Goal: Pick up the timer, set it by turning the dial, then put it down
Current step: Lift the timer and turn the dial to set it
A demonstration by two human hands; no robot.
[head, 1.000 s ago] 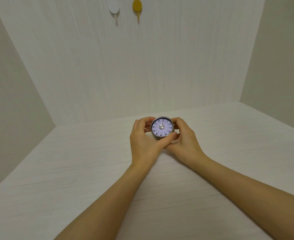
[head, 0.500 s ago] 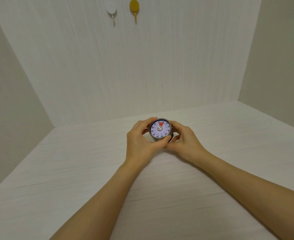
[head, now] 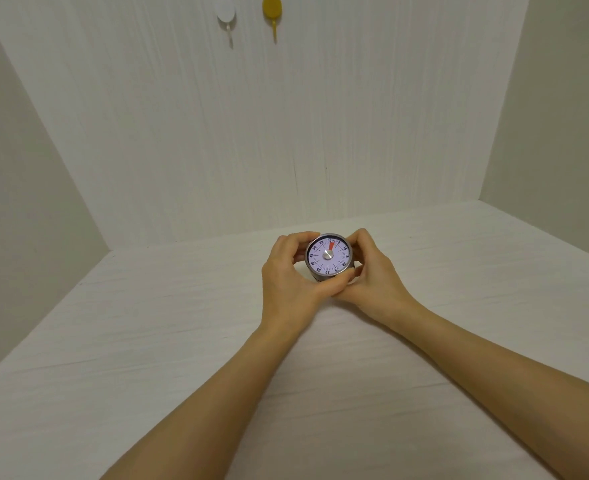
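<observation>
A round metal timer [head: 327, 255] with a white dial, black numbers and a silver centre knob is held just above the white table [head: 147, 341]. A narrow red wedge shows near the top of the dial, right of zero. My left hand [head: 287, 275] wraps the timer's left rim with thumb and fingers. My right hand [head: 372, 271] grips its right side and underside. The dial faces me, and the timer's body is mostly hidden by my fingers.
White walls close the table in at the back, left and right. A white hook [head: 226, 15] and a yellow hook [head: 272, 10] hang high on the back wall. Both forearms stretch from the lower edge toward the table's middle.
A red wedge has appeared on the dial near zero as the rim turned. My hands have shifted their grip slightly around the timer, staying in the same spot.
</observation>
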